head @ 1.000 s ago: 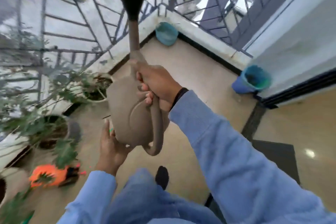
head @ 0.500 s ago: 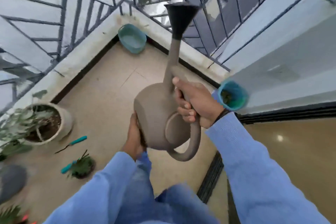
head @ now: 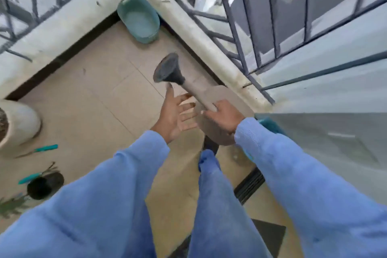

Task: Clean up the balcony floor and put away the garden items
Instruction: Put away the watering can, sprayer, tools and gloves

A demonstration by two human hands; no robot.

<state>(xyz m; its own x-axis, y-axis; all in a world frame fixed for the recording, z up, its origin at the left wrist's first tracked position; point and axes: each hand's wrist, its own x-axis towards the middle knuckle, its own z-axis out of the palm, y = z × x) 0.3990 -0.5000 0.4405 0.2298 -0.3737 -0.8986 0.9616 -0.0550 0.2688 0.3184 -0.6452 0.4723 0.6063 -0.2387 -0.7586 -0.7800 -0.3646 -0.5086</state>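
Hands first: your right hand (head: 225, 116) curls over the top of the grey-brown plastic watering can (head: 217, 111), its grip closed where the long spout joins the body. Your left hand (head: 176, 115) is open, fingers spread and palm turned toward the can's side, just beside it; whether it touches is unclear. The can hangs low over the beige tiled balcony floor (head: 94, 94), close to the concrete ledge (head: 201, 37) under the dark metal railing (head: 236, 27), and its black funnel-shaped rose (head: 167, 69) points toward the corner. A teal oval plastic basin (head: 139, 20) leans in that corner. At far left you have a white plant pot (head: 21, 121), two teal-handled hand tools (head: 45, 148) and a small black pot (head: 45, 184) on the floor.
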